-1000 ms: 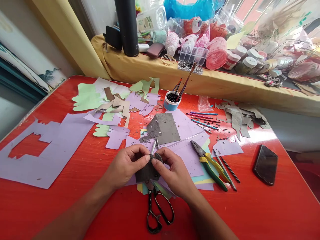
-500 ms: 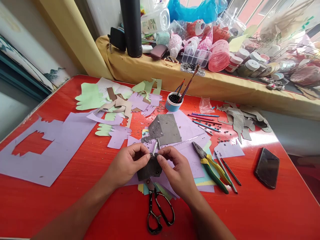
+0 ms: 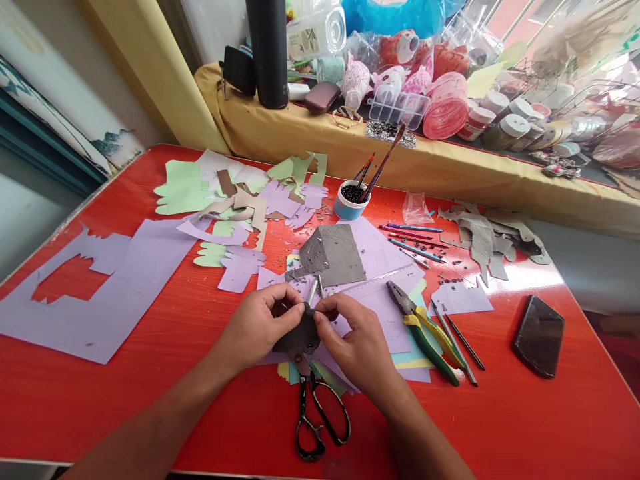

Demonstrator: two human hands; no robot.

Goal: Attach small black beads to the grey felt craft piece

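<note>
Low over the middle of the desk, my left hand (image 3: 263,327) and my right hand (image 3: 357,337) face each other, thumbs and forefingers pinched. Between them is a small dark grey piece of sheet material (image 3: 294,339), its upper edge in both pinches. Its exact kind is unclear. Just below lie scissors (image 3: 311,417) with black handles, blade tips hidden under the piece. Beyond my fingertips, a thin silvery rod (image 3: 313,291) rests on the papers. A larger grey sheet (image 3: 345,253) with a crumbly, rough part lies behind it.
Pliers (image 3: 423,330) with green and yellow handles lie right of my hand, near a phone (image 3: 539,337). A tub of black beads (image 3: 351,200) holds brushes. Purple paper (image 3: 120,300) and cut scraps cover the left; grey offcuts (image 3: 483,240) lie right. A crowded ledge (image 3: 325,137) runs behind.
Both hands keep their pinch, and the dark grey piece has tipped, showing less of its face. The whole view has shifted slightly.
</note>
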